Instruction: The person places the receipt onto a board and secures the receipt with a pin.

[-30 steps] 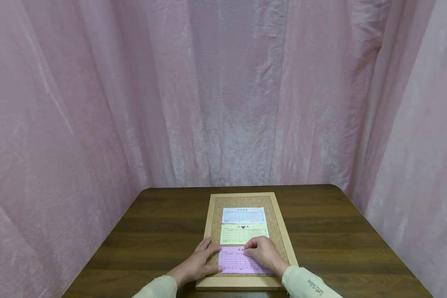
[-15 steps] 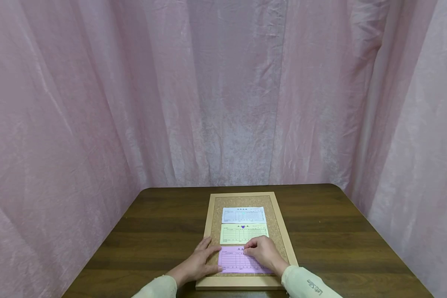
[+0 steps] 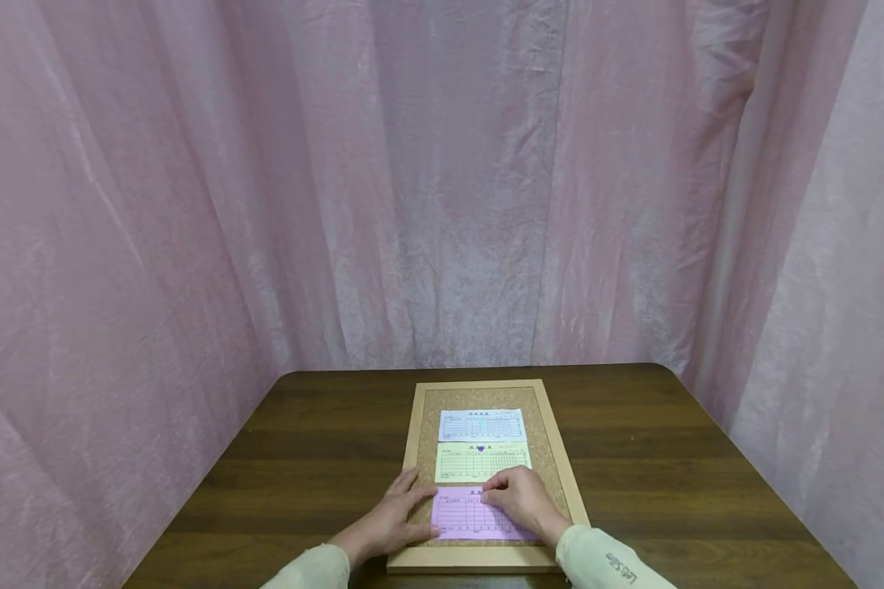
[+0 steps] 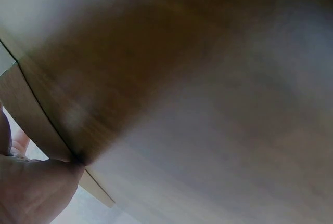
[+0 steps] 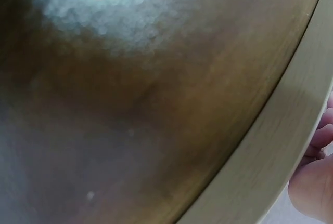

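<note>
While the left hand (image 3: 392, 520) lay flat, fingers straight, holding the pink slip (image 3: 467, 519) on the cork board (image 3: 545, 458) on the bench (image 3: 317, 458), the right hand (image 3: 521, 501) curled at its top edge; steady downward pressure seemed wise.

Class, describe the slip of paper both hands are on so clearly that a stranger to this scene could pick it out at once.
Find the cork board in its pale wood frame on the dark table. Three printed slips lie on it in a column; take the one nearest the person, the pink slip. The white slip and yellow slip lie untouched, farther away.
</note>
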`<action>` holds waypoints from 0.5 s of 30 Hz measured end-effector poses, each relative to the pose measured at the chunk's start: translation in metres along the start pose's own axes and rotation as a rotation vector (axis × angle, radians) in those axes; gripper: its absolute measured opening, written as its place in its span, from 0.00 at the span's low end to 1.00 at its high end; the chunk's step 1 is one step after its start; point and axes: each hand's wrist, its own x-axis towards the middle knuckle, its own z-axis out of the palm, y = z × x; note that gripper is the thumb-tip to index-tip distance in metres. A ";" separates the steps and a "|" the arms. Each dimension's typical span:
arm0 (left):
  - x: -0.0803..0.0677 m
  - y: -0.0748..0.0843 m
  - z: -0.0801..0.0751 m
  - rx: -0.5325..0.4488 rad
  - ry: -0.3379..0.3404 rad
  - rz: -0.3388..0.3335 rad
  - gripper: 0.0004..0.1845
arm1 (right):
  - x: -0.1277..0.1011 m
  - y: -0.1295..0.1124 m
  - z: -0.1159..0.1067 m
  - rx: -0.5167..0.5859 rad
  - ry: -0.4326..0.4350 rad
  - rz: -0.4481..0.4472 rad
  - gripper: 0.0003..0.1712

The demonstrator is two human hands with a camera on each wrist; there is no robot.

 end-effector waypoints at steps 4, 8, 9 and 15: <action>0.000 -0.001 0.000 0.003 0.004 0.008 0.34 | 0.001 0.001 0.000 -0.005 -0.001 0.005 0.03; 0.001 -0.001 0.001 0.004 0.005 0.008 0.35 | 0.001 0.001 0.000 -0.008 0.000 0.003 0.02; 0.000 0.000 0.000 0.004 0.004 0.006 0.35 | 0.001 0.001 0.000 -0.010 0.001 0.002 0.02; -0.001 0.002 -0.001 -0.006 0.003 0.008 0.34 | 0.001 0.000 0.000 -0.009 0.005 0.002 0.02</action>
